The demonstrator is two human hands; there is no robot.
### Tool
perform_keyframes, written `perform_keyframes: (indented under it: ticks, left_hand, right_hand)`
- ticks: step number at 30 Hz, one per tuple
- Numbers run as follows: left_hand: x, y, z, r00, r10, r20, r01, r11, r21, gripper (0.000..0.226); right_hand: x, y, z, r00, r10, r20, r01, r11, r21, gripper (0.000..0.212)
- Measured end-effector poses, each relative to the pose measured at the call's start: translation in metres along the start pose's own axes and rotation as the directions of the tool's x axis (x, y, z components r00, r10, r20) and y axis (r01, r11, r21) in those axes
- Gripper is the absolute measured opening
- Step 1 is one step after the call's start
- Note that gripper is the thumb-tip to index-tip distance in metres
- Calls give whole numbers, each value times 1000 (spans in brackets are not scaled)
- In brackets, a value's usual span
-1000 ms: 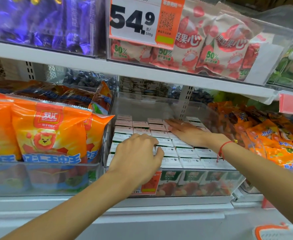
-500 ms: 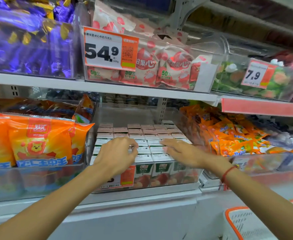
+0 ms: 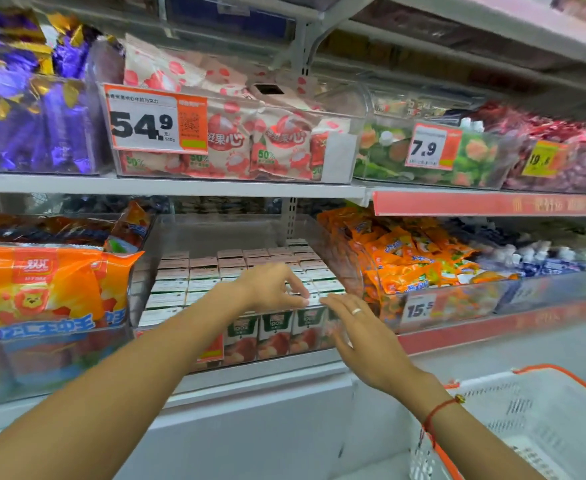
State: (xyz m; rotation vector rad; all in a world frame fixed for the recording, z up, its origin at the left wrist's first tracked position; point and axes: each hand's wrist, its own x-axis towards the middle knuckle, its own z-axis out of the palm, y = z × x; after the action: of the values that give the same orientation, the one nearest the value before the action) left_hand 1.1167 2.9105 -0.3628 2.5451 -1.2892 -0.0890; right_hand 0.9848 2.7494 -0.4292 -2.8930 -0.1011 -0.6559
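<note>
1. The juice cartons (image 3: 194, 282) stand in tight rows in a clear bin (image 3: 215, 233) on the low shelf (image 3: 267, 372). The bin sits between the big orange packs (image 3: 42, 289) and the small orange bags (image 3: 399, 261)
2. The left hand (image 3: 270, 289) reaches into the front right corner of the bin. Its fingers are bent and pinch the top of one juice carton (image 3: 307, 329) in the front row
3. The right hand (image 3: 360, 330) is just in front of the bin, near that carton. Its fingers are straight and hold nothing
4. What could go wrong – the cartons are packed close, so pulling one up may drag or tip the ones beside it
5. The pinch is only with the fingertips on the top, so the carton may slip and fall. It could also bump the front wall of the bin on its way out and miss the white basket (image 3: 544, 367) low on the right
6. What is different – half a second ago the left hand was more to the left in the bin, and the right hand lay flat over the carton tops. Now the left hand is at the corner and the right hand has come out to the front. More of the basket shows too
</note>
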Motion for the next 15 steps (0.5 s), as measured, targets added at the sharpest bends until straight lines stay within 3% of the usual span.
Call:
perform_keyframes:
  ticks: [6,12,15]
  left_hand:
    - [22,4,-19,989,5,144,-44,962,269,36]
    - [37,8,-24,947,-48,318,-74,930,360,40]
    - [35,5,-21,952,-36,304,-102,899,426,40]
  right_hand:
    - [1,1,0,1000,2,19,-2,1000,3,52]
    - [0,1,0,999,18,33,-19,999,30,55]
    - [1,1,0,999,24,30,-25,999,44,56]
